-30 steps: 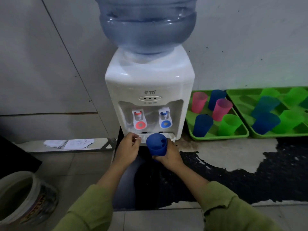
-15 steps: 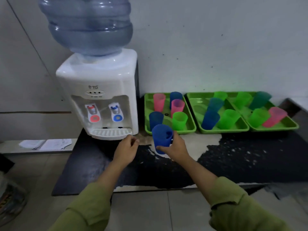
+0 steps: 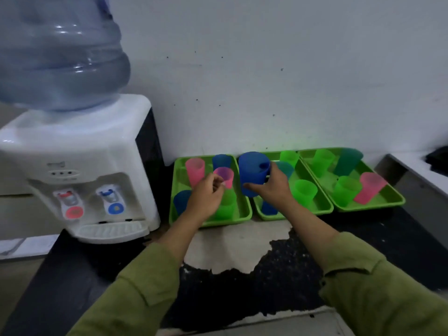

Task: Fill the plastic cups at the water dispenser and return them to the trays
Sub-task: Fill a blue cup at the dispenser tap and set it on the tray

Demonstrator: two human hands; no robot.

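sleeves [image 3: 135,294]: olive green, one on each forearm, nearest the camera.
counter [image 3: 266,287]: black and speckled, with a worn pale patch in front of the trays.
left hand [image 3: 206,197]: over the front of the left tray [image 3: 211,223]. Its fingers curl loosely toward the thumb with nothing seen in them. Whether the fingertips touch the magenta cup [image 3: 224,175] behind them cannot be told.
right hand [image 3: 271,187]: fingers and thumb wrap round the lower wall of the blue cup [image 3: 253,173].
blue cup: upright, held in the air above the rims where the left tray meets the middle tray [image 3: 303,213]. Its contents cannot be made out.
left tray: green, just right of the dispenser. It also holds a pink cup [image 3: 195,170], a rear navy cup [image 3: 221,161], a front navy cup [image 3: 180,201] and a lime cup [image 3: 225,204], the last partly hidden by the left hand.
middle tray: green, against the left tray, holding green, teal and blue cups.
right tray [image 3: 373,208]: green, beside the middle tray, holding green, teal and pink cups.
water dispenser [image 3: 80,166]: white, at the counter's left end, with a red tap [image 3: 70,204] and a blue tap [image 3: 112,202] above a ribbed drip tray [image 3: 111,230].
bottle [image 3: 60,57]: large, blue, upside down on the dispenser.
wall [image 3: 266,69]: pale with small dark marks, behind everything.
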